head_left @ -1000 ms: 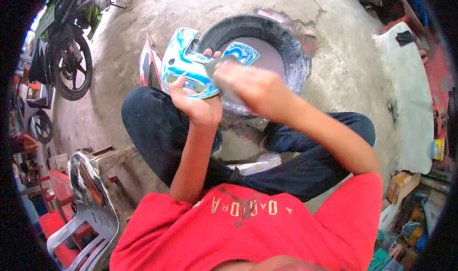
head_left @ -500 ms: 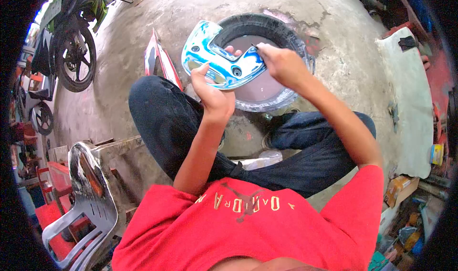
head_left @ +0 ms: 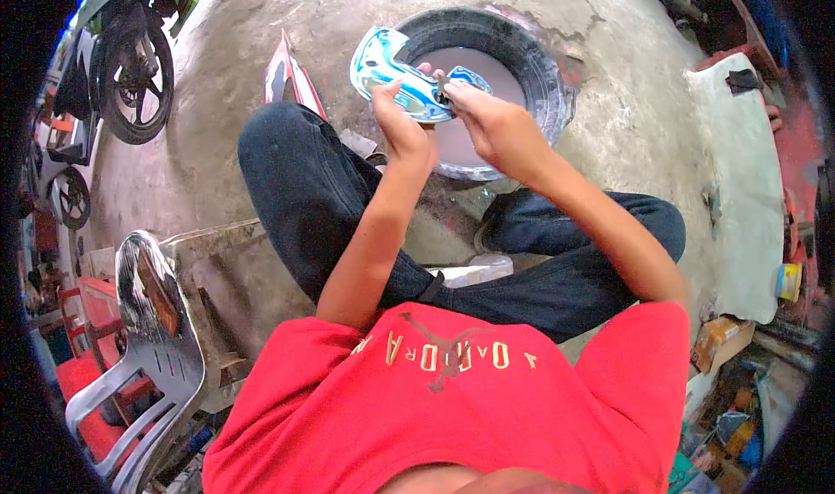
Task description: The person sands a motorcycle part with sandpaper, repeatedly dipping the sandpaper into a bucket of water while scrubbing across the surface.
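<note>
My left hand is closed on a curved, glossy motorcycle fairing panel with blue and white swirls, thumb on the near face and fingertips showing behind. My right hand pinches a small dark piece that looks like sandpaper against the panel's right half, partly covering it. The panel is held tilted over the left side of a black tyre-shaped basin that contains murky, greyish water.
A red and white pointed panel lies on the concrete floor left of the basin. A motorcycle wheel stands at upper left, a worn grey plastic chair at lower left. On the right lies a long pale panel.
The fairing panel has tipped to a flatter angle and sits higher in view. My right hand has moved left from the panel's right tip onto its face.
</note>
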Tool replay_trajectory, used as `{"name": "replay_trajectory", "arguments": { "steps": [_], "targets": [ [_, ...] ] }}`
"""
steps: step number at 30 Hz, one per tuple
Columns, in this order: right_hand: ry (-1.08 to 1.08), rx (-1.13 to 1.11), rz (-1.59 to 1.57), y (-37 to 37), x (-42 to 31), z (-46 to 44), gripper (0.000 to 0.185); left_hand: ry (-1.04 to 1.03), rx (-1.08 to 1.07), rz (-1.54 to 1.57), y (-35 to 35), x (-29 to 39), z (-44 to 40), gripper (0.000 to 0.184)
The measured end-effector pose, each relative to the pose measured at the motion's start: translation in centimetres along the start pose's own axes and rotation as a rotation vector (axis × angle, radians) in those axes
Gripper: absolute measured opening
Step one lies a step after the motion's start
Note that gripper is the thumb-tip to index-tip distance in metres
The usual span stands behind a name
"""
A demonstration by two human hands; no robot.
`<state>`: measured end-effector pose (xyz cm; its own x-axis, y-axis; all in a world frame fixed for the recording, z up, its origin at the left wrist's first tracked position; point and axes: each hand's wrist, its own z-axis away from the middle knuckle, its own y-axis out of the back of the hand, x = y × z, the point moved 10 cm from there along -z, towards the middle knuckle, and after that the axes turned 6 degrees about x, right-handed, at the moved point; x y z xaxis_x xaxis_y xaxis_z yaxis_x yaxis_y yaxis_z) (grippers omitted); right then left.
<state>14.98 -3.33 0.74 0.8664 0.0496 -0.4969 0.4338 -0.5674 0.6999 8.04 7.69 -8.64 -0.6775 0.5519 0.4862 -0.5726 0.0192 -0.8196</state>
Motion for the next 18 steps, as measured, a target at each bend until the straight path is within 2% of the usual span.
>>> {"name": "replay_trajectory", "arguments": {
  "steps": [1,2,3,4,5,9,11,12,13,15,18],
  "targets": [
    [-0.083,-0.055,-0.062,-0.1,0.9,-0.5,0.027,0.014,0.003,0.014,0.2,0.0,-0.2,0.053],
    [-0.120,-0.022,-0.037,0.2,3.3,-1.0,0.023,-0.024,0.048,-0.031,0.5,0.2,-0.4,0.061],
    [-0.158,0.010,-0.009,0.8,6.2,-1.6,0.020,-0.024,0.066,-0.040,0.5,0.3,-0.4,0.062],
    [-0.347,-0.023,0.021,1.7,9.1,-2.3,0.025,-0.022,0.087,-0.045,0.6,0.5,-0.4,0.062],
    [-0.433,0.023,0.054,2.6,11.9,-2.6,0.033,-0.020,0.109,-0.048,0.9,0.5,-0.5,0.062],
    [-0.553,0.121,0.183,1.5,23.8,-0.8,0.036,-0.070,0.124,-0.119,1.0,0.9,-0.6,0.065],
    [-0.653,-0.006,0.306,-0.9,25.6,1.1,0.034,-0.085,0.135,-0.122,0.9,0.9,-0.4,0.066],
    [-0.707,-0.024,0.273,-3.1,27.4,2.6,0.031,-0.078,0.135,-0.122,1.2,0.6,-0.7,0.066],
    [-0.739,-0.014,0.265,-5.0,28.2,4.0,0.029,-0.074,0.136,-0.121,1.4,0.5,-0.9,0.067],
    [-0.658,0.067,0.290,-9.7,30.8,7.3,0.020,-0.049,0.112,-0.080,1.5,0.3,-1.6,0.063],
    [-0.753,-0.006,0.208,-15.5,30.4,11.6,0.020,-0.077,0.098,-0.069,1.2,1.0,-1.1,0.063]
  ]
}}
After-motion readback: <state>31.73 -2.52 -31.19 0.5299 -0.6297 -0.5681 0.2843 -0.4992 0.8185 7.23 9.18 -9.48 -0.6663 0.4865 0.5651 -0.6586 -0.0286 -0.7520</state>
